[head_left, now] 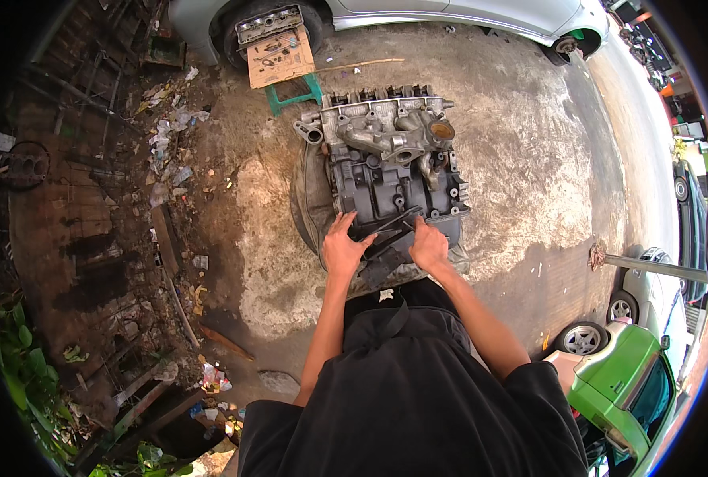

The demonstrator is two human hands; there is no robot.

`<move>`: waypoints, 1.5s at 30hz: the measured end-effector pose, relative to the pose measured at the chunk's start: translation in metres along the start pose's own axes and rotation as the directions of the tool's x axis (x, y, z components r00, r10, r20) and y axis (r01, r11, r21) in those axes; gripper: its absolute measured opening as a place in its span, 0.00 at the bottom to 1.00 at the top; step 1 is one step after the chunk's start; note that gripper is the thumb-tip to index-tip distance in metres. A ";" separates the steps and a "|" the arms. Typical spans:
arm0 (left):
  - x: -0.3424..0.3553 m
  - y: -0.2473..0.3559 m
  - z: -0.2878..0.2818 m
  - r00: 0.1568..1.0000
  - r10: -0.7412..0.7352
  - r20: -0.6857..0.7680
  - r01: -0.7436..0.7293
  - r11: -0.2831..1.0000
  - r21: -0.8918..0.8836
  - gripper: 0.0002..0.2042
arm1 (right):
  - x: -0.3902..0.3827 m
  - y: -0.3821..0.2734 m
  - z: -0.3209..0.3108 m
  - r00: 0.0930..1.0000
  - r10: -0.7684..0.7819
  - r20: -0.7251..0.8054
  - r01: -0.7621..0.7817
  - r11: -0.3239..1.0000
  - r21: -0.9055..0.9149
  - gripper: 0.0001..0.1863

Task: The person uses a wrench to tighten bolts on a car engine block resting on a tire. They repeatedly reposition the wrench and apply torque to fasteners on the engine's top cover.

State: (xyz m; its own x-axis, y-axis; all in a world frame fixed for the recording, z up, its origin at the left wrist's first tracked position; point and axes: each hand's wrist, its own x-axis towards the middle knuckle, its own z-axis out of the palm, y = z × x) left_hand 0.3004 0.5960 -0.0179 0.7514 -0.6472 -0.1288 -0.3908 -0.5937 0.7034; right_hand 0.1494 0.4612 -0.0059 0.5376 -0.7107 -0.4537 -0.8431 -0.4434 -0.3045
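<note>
An engine block point(374, 183), dark grey, lies in front of me with a lighter metal cylinder head point(386, 103) along its far side. On top sits a grey cast manifold point(382, 141) with a round opening at its right. My left hand point(343, 246) rests at the block's near left edge, its fingers apart and its thumb stretched toward a thin dark rod point(395, 221). At the near right part of the block, my right hand point(429, 248) is closed, index finger pointing down near the rod's other end. What its fingers hold is hidden.
Under the block lies a tyre point(300, 195). Beyond it, a green stool point(294, 94) bears cardboard point(278, 60) with small parts, near a silver car point(394, 14). Litter point(180, 119) and wood planks point(165, 238) lie left. A green vehicle point(620, 370) and a post point(648, 266) are right.
</note>
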 end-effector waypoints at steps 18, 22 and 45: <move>0.000 0.001 0.001 0.999 -0.052 -0.006 0.052 0.998 -0.024 0.32 | 0.015 0.018 0.006 0.991 -0.094 -0.099 0.110 0.978 0.177 0.13; 0.000 0.000 0.002 0.999 -0.031 -0.012 0.031 0.999 -0.016 0.32 | 0.020 0.032 0.013 0.998 0.056 -0.015 -0.043 0.891 0.452 0.13; -0.026 -0.012 0.019 0.957 0.288 -0.027 -0.282 0.949 0.145 0.13 | 0.014 -0.025 -0.013 0.974 -0.225 0.009 0.215 0.921 -0.324 0.12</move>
State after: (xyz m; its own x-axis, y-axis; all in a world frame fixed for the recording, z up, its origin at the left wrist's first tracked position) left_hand 0.2755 0.6105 -0.0365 0.6210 -0.7776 0.0985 -0.6593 -0.4502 0.6021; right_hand 0.1777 0.4549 0.0066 0.7133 -0.5880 -0.3814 -0.6658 -0.7384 -0.1068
